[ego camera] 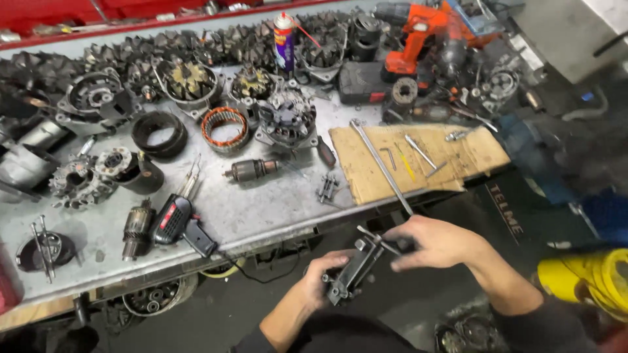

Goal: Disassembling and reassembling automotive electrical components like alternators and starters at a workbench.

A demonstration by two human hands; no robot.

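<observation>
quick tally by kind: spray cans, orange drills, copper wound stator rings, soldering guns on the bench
blue and red spray can: 1
orange and black power drill: 1
copper wound stator ring: 1
black and red soldering gun: 1
total: 4

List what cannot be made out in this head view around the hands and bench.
- Dark metal part: underside hidden by the left hand.
- Long wrench: lower end covered by the right hand.
- Yellow object: cut off by the right edge, blurred.
- Small bits on the cardboard: too small to identify.
</observation>
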